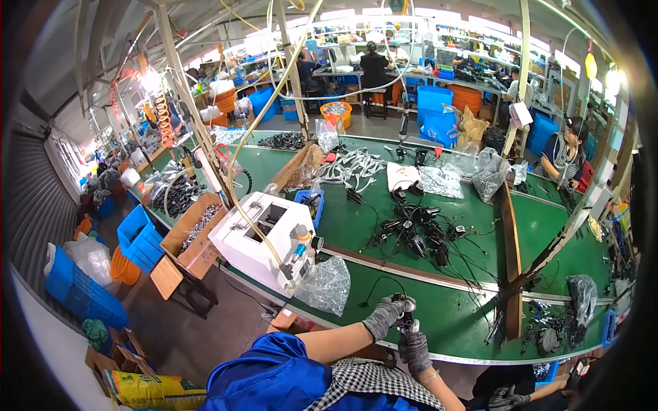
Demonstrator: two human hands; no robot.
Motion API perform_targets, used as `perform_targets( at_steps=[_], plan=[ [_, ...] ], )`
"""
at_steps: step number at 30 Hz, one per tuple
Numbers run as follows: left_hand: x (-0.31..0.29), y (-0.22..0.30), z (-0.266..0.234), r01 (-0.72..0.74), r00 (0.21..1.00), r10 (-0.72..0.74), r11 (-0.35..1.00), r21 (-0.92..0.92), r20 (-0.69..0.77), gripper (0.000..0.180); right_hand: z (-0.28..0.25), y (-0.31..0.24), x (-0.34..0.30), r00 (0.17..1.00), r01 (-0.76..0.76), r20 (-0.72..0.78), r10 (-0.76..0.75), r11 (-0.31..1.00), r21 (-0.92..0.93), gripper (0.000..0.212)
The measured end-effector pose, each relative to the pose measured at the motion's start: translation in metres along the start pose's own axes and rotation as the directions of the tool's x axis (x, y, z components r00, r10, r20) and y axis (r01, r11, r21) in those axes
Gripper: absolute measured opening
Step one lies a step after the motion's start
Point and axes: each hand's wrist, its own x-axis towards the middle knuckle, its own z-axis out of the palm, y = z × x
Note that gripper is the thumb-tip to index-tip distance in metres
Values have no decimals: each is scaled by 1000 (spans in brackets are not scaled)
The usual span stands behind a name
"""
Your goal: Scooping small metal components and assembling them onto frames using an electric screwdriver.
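Observation:
Both my hands wear grey knit gloves and meet over the near edge of the green bench. My left hand (385, 319) is closed around a small black part with a thin cable (407, 319); its exact kind is too small to make out. Just below, my right hand (414, 351) grips the lower end of the same part. The cable loops up and left over the bench top. Farther in lies a tangled pile of similar black parts with cables (418, 233).
Left of my hands, a white machine box (257, 236) stands by a clear plastic bag (325, 286). A wooden divider (508, 253) crosses the bench at right. A co-worker's gloved hand (507, 399) shows at lower right. Small metal parts fill a cardboard box (195, 236).

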Motion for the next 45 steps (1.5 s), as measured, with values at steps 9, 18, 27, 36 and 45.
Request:
perform_targets(
  at_steps=[9, 18, 27, 36, 45],
  plan=[
    [35, -46, 1, -87, 958, 83, 996, -4, -276, 14, 2, -10, 4, 726, -675, 247, 642, 595, 436, 25],
    [44, -22, 11, -230, 968, 239, 966, 121, -74, 10, 28, 26, 2, 640, -623, 206, 740, 343, 703, 18],
    [34, 4, 10, -150, 979, 193, 893, 425, -60, 10, 36, 19, 1, 652, -677, 263, 711, 390, 624, 19],
    [31, -5, 13, -208, 969, 239, 921, 329, -56, 8, -10, -36, 49, 347, -213, 553, 757, -511, 833, 10],
    [44, -10, -4, 88, 991, -21, 842, 532, -131, 14, 50, 29, -36, 830, -558, 189, 525, 764, 324, 20]
  ],
)
